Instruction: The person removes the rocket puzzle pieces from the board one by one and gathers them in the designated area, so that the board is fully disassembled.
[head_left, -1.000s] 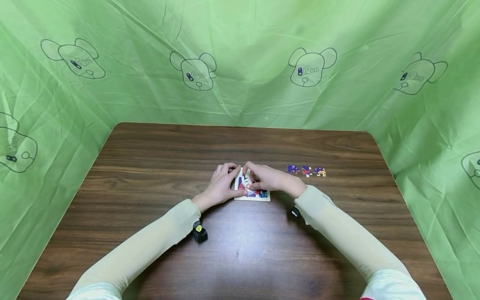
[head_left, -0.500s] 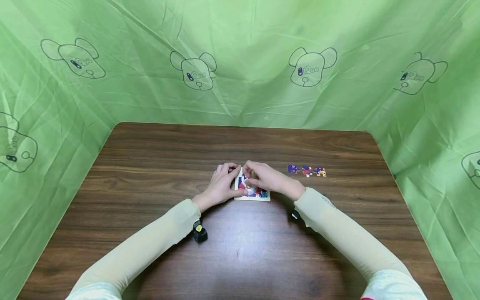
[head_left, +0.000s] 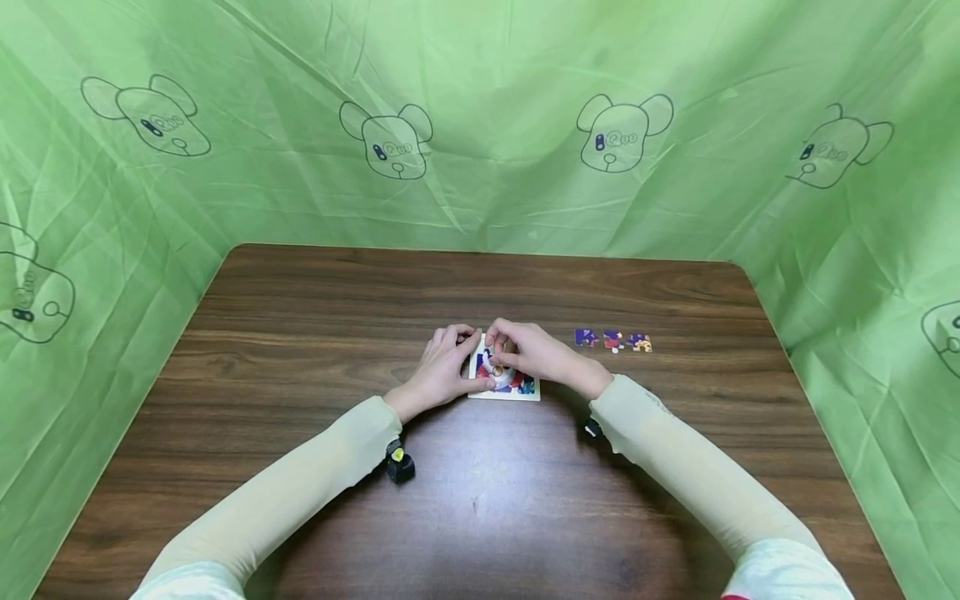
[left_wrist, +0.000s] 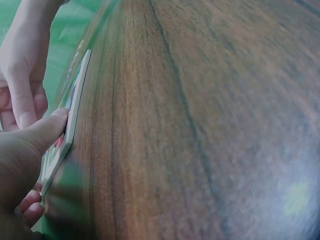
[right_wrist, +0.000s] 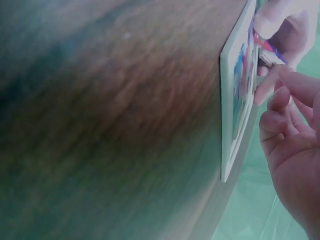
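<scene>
Desk of dark wood gleamed nearest you. Your left hand gripped the edge of the picture puzzle on it; your right hand pinched a small piece above. Three loose pieces lay right. Behind, the green curtain bore animal heads lettered Q-something, otherwise unclear.

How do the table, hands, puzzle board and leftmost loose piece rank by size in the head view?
1. Table
2. Left hand and right hand, too alike to rank
3. Puzzle board, partly covered
4. Leftmost loose piece
</scene>
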